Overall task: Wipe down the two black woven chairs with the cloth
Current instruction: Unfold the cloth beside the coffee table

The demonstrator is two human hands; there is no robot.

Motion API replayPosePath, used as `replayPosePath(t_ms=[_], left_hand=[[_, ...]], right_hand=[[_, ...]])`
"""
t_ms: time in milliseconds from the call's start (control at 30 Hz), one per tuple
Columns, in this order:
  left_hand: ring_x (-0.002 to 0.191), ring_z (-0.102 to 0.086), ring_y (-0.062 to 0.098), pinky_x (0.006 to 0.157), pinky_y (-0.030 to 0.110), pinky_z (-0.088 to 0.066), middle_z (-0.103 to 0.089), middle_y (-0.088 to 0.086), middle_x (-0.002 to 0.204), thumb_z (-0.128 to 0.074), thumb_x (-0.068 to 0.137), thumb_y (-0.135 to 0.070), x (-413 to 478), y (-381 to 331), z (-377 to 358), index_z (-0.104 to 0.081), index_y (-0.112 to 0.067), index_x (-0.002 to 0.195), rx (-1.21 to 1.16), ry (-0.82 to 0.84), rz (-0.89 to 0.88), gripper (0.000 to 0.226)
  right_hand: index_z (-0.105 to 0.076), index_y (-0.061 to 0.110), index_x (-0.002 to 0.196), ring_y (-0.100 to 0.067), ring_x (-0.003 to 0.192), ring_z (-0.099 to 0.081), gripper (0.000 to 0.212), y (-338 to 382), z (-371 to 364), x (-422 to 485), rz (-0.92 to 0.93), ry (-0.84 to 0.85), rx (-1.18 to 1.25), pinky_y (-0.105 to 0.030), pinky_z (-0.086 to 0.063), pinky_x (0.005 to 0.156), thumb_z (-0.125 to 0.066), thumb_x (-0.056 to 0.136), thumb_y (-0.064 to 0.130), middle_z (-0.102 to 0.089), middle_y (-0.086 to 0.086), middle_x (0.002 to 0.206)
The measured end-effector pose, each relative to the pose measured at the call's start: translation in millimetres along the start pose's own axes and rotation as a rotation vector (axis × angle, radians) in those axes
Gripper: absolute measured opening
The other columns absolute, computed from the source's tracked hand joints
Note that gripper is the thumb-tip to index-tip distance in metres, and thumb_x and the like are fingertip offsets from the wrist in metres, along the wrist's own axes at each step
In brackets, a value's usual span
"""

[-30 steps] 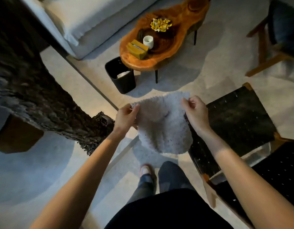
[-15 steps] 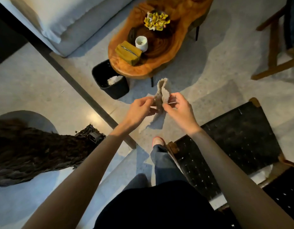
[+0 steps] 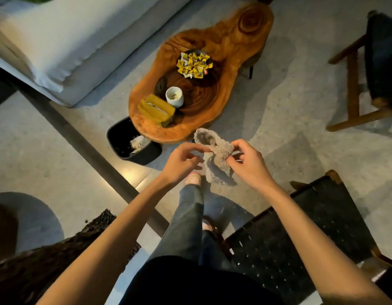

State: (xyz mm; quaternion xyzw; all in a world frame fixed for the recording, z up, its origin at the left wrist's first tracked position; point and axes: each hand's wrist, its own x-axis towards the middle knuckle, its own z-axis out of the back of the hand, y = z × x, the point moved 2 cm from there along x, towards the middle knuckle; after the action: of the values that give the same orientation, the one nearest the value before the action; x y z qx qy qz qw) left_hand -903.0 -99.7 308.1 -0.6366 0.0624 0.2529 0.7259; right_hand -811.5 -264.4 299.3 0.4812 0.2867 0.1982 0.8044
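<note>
A pale speckled floor (image 3: 289, 106) runs under everything here, and the person stands on it with the cloth (image 3: 219, 166) held up in the air, clear of any seat. It is bunched between the two grips: the left grip (image 3: 181, 160) pinches a fold at its upper edge, the right grip (image 3: 249, 164) is closed narrowly on the crumpled middle, and the loose end hangs down below them. The black woven chair (image 3: 311, 227) lies below the grips and off to the right, on the right grip's side and well apart from the cloth. I'd judge the right arm the nearer one for carrying the cloth down to that seat.
</note>
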Motion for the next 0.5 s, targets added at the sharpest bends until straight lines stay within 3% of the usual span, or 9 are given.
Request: replayPosePath(t_ms=[67, 133, 200, 267, 333, 400, 500], left_hand=[[0.116, -0.051, 0.027, 0.085, 0.023, -0.051, -0.044, 0.012, 0.135, -0.059, 0.085, 0.01, 33, 4, 13, -0.049, -0.012, 0.127, 0.112, -0.035, -0.049, 0.049], [0.136, -0.029, 0.022, 0.101, 0.027, -0.039, -0.024, 0.006, 0.152, -0.072, 0.08, -0.001, 69, 6, 24, -0.025, -0.019, 0.146, 0.221, 0.04, -0.074, 0.082], [0.138, -0.023, 0.009, 0.105, 0.021, -0.033, -0.023, -0.006, 0.153, -0.078, 0.077, -0.013, 105, 2, 32, -0.02, -0.03, 0.146, 0.22, 0.12, -0.09, 0.091], [0.117, -0.045, 0.0, 0.094, 0.012, -0.044, -0.049, -0.013, 0.13, -0.077, 0.078, -0.018, 139, -5, 40, -0.046, -0.03, 0.128, 0.112, 0.182, -0.033, 0.06], [0.094, -0.058, 0.005, 0.084, 0.02, -0.05, -0.061, -0.008, 0.101, -0.075, 0.08, -0.016, 171, -12, 48, -0.061, -0.021, 0.1, 0.1, 0.215, 0.0, 0.025], [0.081, -0.057, 0.008, 0.074, 0.023, -0.049, -0.062, -0.002, 0.088, -0.073, 0.081, -0.013, 200, -21, 59, -0.06, -0.015, 0.089, 0.128, 0.211, -0.04, 0.015], [0.075, -0.056, 0.008, 0.067, 0.022, -0.048, -0.061, -0.002, 0.082, -0.075, 0.079, -0.014, 237, -44, 70, -0.059, -0.01, 0.088, 0.166, 0.172, -0.102, 0.019]], right_hand=[[-0.055, 0.031, 0.093, -0.001, 0.08, -0.065, 0.015, 0, 10, 24, 0.014, 0.038, 0.002, -0.02, -0.052, 0.066, -0.063, 0.088, 0.02, -0.065, 0.014, 0.086], [-0.056, 0.032, 0.091, -0.006, 0.08, -0.066, 0.01, 1, 19, 51, 0.004, 0.077, 0.017, -0.034, -0.054, 0.07, -0.06, 0.087, 0.023, -0.066, 0.012, 0.086], [-0.057, 0.032, 0.091, -0.012, 0.084, -0.066, 0.008, 2, 28, 83, -0.012, 0.108, 0.023, -0.043, -0.053, 0.075, -0.058, 0.085, 0.026, -0.066, 0.011, 0.089], [-0.058, 0.033, 0.09, -0.013, 0.088, -0.065, 0.015, 2, 37, 116, -0.053, 0.112, 0.033, -0.045, -0.052, 0.08, -0.056, 0.086, 0.018, -0.067, 0.01, 0.091], [-0.058, 0.034, 0.088, -0.012, 0.091, -0.064, 0.023, 2, 44, 148, -0.098, 0.088, 0.053, -0.04, -0.051, 0.081, -0.055, 0.088, 0.012, -0.067, 0.009, 0.09], [-0.057, 0.035, 0.087, -0.009, 0.093, -0.062, 0.023, 2, 52, 179, -0.137, 0.06, 0.038, -0.034, -0.05, 0.081, -0.054, 0.089, 0.013, -0.066, 0.01, 0.091], [-0.051, 0.04, 0.084, 0.003, 0.086, -0.057, 0.025, 8, 70, 222, -0.131, 0.029, -0.109, -0.017, -0.046, 0.07, -0.056, 0.089, 0.016, -0.06, 0.015, 0.089]])
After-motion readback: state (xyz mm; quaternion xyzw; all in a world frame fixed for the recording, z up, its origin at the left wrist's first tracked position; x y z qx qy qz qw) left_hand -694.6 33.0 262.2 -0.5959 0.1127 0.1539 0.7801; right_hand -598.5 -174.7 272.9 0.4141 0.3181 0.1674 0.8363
